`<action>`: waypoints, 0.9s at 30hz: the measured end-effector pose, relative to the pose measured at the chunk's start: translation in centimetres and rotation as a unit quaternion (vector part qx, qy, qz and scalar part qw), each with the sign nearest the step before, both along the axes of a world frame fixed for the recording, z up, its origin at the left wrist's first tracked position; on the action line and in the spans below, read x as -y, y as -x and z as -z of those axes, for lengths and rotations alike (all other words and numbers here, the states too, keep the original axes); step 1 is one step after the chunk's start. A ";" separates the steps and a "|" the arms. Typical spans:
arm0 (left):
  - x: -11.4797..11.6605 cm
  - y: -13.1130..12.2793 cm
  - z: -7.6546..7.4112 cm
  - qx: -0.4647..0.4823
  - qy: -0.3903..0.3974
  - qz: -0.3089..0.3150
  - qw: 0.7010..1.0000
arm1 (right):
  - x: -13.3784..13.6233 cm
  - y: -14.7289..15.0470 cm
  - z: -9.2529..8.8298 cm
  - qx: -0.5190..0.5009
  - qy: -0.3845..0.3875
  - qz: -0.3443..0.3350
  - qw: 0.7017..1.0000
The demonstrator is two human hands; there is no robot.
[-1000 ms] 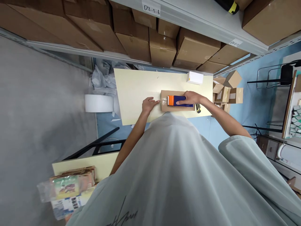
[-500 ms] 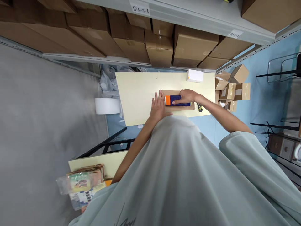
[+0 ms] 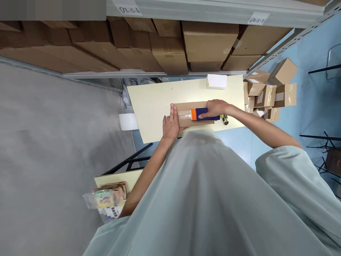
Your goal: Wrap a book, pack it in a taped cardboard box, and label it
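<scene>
My right hand (image 3: 216, 107) is closed around an orange and dark blue tape dispenser (image 3: 193, 114), which rests on top of a long, flat cardboard box (image 3: 186, 106). A strip of clear tape (image 3: 184, 115) runs along the box between the dispenser and its left end. There my left hand (image 3: 171, 124) lies against the box, fingers stretched out and thumb along the near side. Just right of the box, a yellow and black utility knife (image 3: 225, 120) lies on the cream table (image 3: 151, 106), close to my right wrist.
A small white box (image 3: 216, 81) stands at the table's back right. Beyond is a metal shelf (image 3: 202, 14) with several cartons (image 3: 170, 53). More cardboard boxes (image 3: 283, 73) are piled at the right. Packaged goods (image 3: 106, 199) sit on a lower surface at the left.
The tape dispenser has moved right along the box in my right hand, leaving a longer strip of clear tape. My left hand and the box appear farther left; the camera view has shifted.
</scene>
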State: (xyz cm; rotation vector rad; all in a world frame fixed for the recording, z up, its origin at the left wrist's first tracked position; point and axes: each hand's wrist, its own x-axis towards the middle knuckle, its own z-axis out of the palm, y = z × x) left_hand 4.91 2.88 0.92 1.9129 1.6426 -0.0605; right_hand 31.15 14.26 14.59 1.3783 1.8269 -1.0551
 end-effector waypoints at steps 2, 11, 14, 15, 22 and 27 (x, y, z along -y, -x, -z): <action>-0.1 -0.1 -0.1 -0.006 0.000 -0.004 1.000 | 0.0 -2.8 -0.6 0.005 0.022 0.013 1.000; -0.5 -0.4 -0.1 0.023 0.004 -0.054 0.998 | -0.1 -12.6 -0.1 -0.009 0.069 0.071 0.995; -0.6 -0.7 -0.3 -0.005 0.014 -0.040 0.999 | 0.0 -13.7 0.5 -0.026 0.076 0.071 0.994; -0.7 -0.8 -0.5 -0.012 0.015 -0.037 0.999 | 0.0 -13.9 0.7 -0.031 0.077 0.072 0.994; -1.1 -1.8 -1.5 -0.069 0.032 -0.037 0.996 | 0.1 -14.9 1.5 -0.061 0.117 0.088 0.987; -1.1 -1.9 -1.4 -0.082 0.026 -0.031 0.996 | -0.1 -15.3 1.9 -0.063 0.101 0.078 0.990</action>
